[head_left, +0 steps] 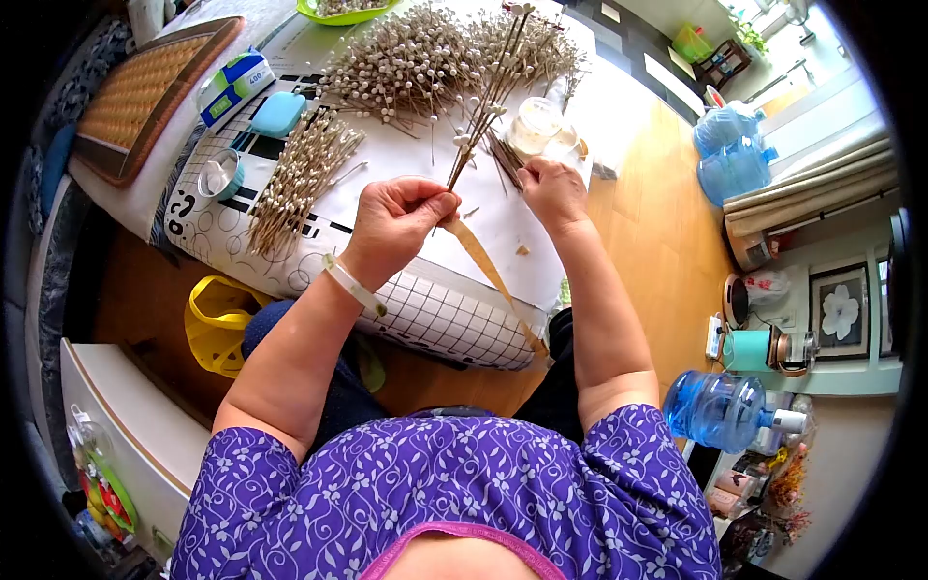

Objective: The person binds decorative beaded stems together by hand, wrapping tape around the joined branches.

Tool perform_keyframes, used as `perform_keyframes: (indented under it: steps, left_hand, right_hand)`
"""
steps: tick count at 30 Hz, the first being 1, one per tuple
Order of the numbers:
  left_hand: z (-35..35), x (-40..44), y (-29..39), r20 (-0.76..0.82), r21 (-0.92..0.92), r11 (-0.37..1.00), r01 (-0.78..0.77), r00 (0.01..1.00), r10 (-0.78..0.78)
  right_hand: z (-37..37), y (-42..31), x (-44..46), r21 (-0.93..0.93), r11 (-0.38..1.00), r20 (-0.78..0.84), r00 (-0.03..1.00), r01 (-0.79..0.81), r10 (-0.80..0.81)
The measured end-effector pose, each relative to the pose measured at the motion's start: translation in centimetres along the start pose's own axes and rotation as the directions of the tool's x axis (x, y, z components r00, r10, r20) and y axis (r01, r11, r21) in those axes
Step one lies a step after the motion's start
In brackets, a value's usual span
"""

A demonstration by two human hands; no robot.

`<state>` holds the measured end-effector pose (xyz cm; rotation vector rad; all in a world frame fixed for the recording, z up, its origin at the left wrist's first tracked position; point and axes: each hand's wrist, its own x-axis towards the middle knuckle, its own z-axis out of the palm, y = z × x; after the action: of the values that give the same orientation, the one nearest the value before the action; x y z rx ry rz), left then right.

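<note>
My left hand (398, 224) is closed in a pinch around a few long brown stems with white buds (480, 114), which stand up from the fingers. A strip of tan tape (483, 261) hangs from that pinch over the table's front edge. My right hand (555, 195) has its fingers closed beside a small bunch of thin dark stems (505, 159); what lies between its fingertips is hidden. Just beyond it are a round clear container (537, 120) and another round pale item (563, 143). A large heap of white-budded stems (406, 63) lies farther back.
Left on the table are another bundle of budded stems (302, 179), a small cup (221, 174), a light-blue box (278, 114) and a tissue pack (237, 87). A green tray (343, 10) stands at the back. A yellow bag (217, 324) sits below the table.
</note>
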<state>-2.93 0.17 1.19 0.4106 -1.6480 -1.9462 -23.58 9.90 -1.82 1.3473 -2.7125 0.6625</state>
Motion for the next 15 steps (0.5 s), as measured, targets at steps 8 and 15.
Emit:
perform_keyframes:
  steps: [8, 15]
  left_hand:
    - [0.2, 0.3, -0.4, -0.005, 0.015, 1.000, -0.011, 1.000, 0.011]
    - [0.3, 0.4, -0.8, -0.004, -0.006, 1.000, 0.014, 1.000, -0.014]
  right_hand:
    - [0.9, 1.9, -0.2, -0.042, 0.984, -0.154, 0.972, 0.171, -0.175]
    - [-2.1, 2.0, -1.2, 0.038, 0.998, 0.121, 0.991, 0.051, -0.055]
